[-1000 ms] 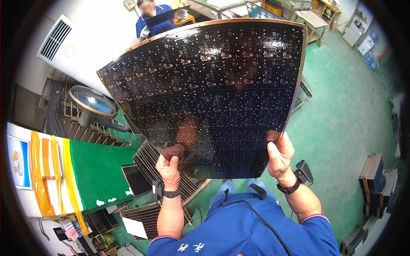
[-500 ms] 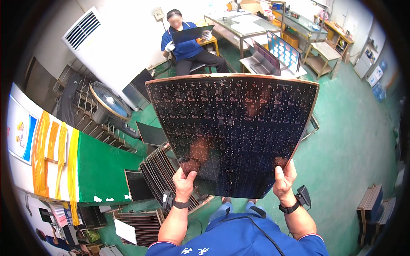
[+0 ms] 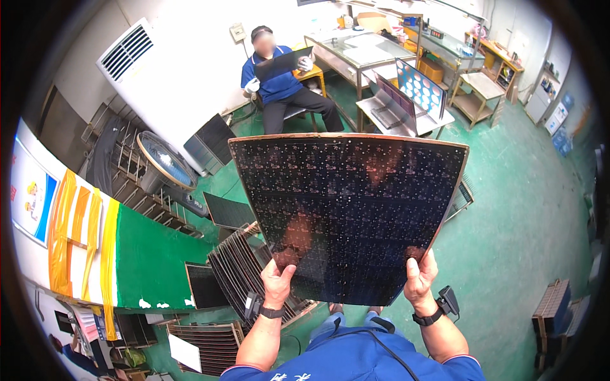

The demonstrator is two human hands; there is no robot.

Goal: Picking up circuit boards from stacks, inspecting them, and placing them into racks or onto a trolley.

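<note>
Between my two hands I hold a large dark circuit board panel (image 3: 349, 209), glossy black with rows of small light dots and copper-coloured edges. My left hand (image 3: 277, 283) grips its lower left edge, thumb on the face and fingers behind. On the lower right edge my right hand (image 3: 420, 278) grips the same way. The panel is tilted, its far edge raised, and my arms and hands reflect in its surface. Below it to the left stands a rack of upright dark panels (image 3: 236, 273), partly hidden by the held panel.
A co-worker (image 3: 279, 89) in gloves sits ahead, holding a dark panel. A fan (image 3: 166, 160) stands left. Another panel rack (image 3: 206, 343) is at lower left. A small table (image 3: 389, 117) with upright boards is ahead right, and stacked panels (image 3: 551, 308) sit at the right.
The panel has come slightly lower and nearer in view, still held by both hands. The co-worker's panel is tilted a little more.
</note>
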